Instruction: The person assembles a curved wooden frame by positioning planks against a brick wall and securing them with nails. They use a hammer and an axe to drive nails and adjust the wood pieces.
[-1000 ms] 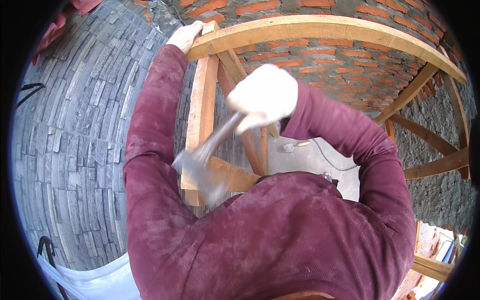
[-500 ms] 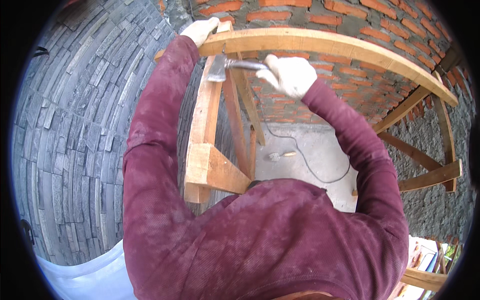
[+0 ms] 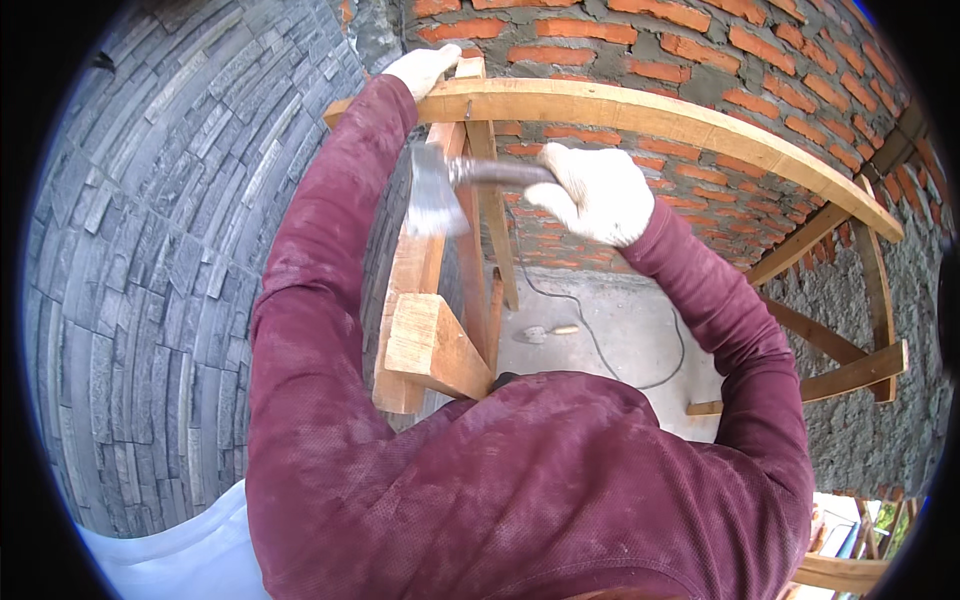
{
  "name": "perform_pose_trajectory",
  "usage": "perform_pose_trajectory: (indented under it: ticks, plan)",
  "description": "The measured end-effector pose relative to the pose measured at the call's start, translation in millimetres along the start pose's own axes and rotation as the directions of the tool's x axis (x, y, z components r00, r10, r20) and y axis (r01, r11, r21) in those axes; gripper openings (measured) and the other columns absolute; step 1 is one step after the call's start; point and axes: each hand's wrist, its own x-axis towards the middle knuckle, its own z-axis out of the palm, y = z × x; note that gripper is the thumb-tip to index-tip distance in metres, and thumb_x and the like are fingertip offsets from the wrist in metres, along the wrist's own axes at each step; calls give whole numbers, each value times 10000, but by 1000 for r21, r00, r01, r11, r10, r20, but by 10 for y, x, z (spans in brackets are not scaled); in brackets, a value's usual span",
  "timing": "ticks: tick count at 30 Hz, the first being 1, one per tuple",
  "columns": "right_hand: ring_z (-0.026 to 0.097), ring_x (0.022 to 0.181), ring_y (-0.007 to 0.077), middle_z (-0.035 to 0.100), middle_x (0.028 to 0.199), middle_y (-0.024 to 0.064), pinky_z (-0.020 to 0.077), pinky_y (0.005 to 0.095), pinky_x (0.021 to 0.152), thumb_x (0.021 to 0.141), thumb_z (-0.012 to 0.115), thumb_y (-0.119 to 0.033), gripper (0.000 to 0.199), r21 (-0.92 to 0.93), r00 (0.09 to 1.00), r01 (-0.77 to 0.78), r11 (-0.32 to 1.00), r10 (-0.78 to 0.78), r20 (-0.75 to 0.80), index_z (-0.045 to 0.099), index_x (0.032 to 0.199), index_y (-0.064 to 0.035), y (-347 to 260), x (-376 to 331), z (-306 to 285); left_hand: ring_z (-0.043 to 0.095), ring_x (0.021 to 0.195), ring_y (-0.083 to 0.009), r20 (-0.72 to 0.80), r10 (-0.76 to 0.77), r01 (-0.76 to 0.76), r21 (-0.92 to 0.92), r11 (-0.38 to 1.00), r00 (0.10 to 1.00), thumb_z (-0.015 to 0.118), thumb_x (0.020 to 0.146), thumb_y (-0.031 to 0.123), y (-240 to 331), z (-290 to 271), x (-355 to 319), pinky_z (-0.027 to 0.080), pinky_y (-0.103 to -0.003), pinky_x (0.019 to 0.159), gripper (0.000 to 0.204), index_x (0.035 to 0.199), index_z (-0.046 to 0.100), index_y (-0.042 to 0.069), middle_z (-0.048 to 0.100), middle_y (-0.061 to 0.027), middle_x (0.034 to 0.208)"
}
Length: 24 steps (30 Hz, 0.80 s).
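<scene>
A white-gloved hand, my right hand (image 3: 600, 195), is closed around the dark handle of a hatchet (image 3: 437, 192). The hatchet's head, blurred at its lower edge, hangs left of that hand, apart from the wood and nearer me than the long wooden beam (image 3: 640, 108). A nail (image 3: 469, 108) sticks out of the beam's near face, close to its left end. There my left hand (image 3: 424, 72), gloved too, grips the beam where it meets a wooden upright; part of its fingers is hidden behind the wood.
Below the beam stands a timber frame (image 3: 412, 270) with a thick block end (image 3: 415, 335). A trowel (image 3: 537, 334) and a black cable (image 3: 600, 345) lie on the concrete floor. Grey stone cladding rises at left, a brick wall (image 3: 570, 32) ahead. More timber (image 3: 850, 370) stands at right.
My right hand has drawn the hatchet back from the beam, toward me, and its head now sits farther from the nail. My left hand keeps its hold; the view has shifted slightly.
</scene>
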Motion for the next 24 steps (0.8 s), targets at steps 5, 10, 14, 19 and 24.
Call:
perform_pose_trajectory:
  ticks: [5, 10, 14, 19, 24]
  plan:
    - [655, 602, 358, 618, 638, 145, 505, 458, 550, 1016, 549, -507, 445, -233, 994, -85, 969, 98, 43, 547, 932, -70, 43, 61, 69, 559, 830, -197, -106, 30, -33, -31, 999, 994, 400, 1039, 575, 15, 45, -109, 437, -356, 808, 626, 1301, 696, 88, 616, -74, 858]
    - [648, 613, 348, 599, 662, 128, 516, 427, 558, 986, 619, -470, 408, -263, 985, 43, 964, 3, 171, 565, 982, -66, 150, 150, -264, 645, 1039, -242, -166, 24, -32, -48, 998, 986, 495, 1000, 599, -19, 31, -49, 486, -389, 914, 609, 1235, 723, 86, 721, -151, 1134]
    - [632, 584, 317, 593, 692, 100, 514, 392, 536, 931, 676, -458, 370, -337, 942, 334, 880, -327, 79, 618, 933, -92, 201, 241, -566, 671, 1027, -352, -693, 356, -241, 262, 935, 627, 580, 1020, 268, -38, -23, -267, 527, -419, 929, 258, 1150, 686, 72, 711, -163, 1090]
    - [710, 667, 307, 654, 702, 130, 540, 389, 576, 953, 665, -460, 415, -428, 971, 179, 886, -90, 220, 649, 1025, -52, 187, 495, -858, 682, 1041, -280, -851, -145, -329, -346, 879, 505, 621, 1005, 410, -234, 371, -1553, 507, -366, 937, 430, 1237, 649, 49, 726, -163, 1129]
    - [710, 668, 321, 680, 733, 140, 557, 382, 608, 978, 637, -477, 448, -320, 885, 458, 829, -390, 254, 643, 1097, -45, 161, 809, -1052, 634, 1034, -218, -311, -64, -235, -823, 517, 948, 420, 1090, 494, -174, 1099, -2588, 542, -394, 914, 554, 1462, 464, 86, 622, -126, 1125]
